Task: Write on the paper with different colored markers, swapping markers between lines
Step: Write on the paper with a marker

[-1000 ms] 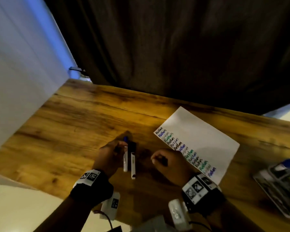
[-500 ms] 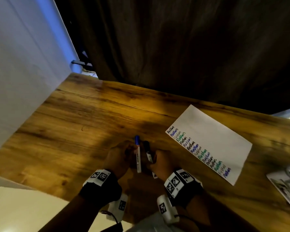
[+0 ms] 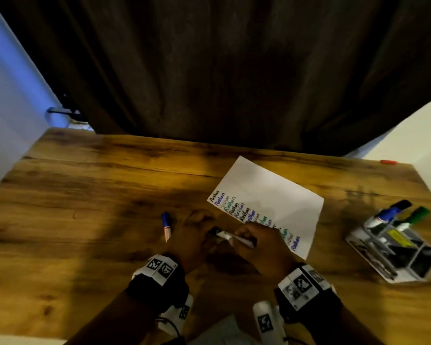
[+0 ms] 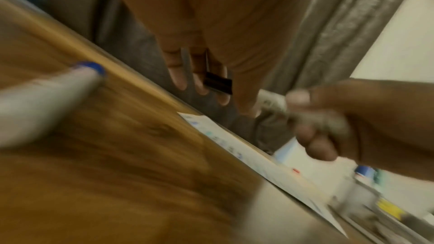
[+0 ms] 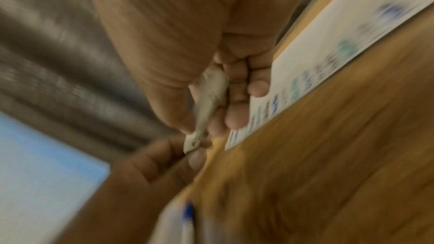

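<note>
The white paper (image 3: 274, 195) lies on the wooden table (image 3: 97, 195), with several lines written in black, blue and green down its left edge. My right hand (image 3: 244, 239) grips the white barrel of a black-capped marker (image 3: 234, 237) just left of the paper. My left hand (image 3: 207, 231) pinches that marker's black cap (image 4: 218, 83) between thumb and fingers. Blur hides whether the cap is on or off the barrel. A blue-capped marker (image 3: 166, 226) lies loose on the table, left of my left hand.
A marker holder (image 3: 396, 250) at the right of the table holds blue, black and green markers. A dark curtain (image 3: 209, 70) hangs behind the table's far edge. A small red thing (image 3: 388, 162) lies at the far right corner.
My right hand came over, took the black-capped marker from beside the blue one and drew it right toward the paper. My left hand now holds its cap. The blue marker stays on the table.
</note>
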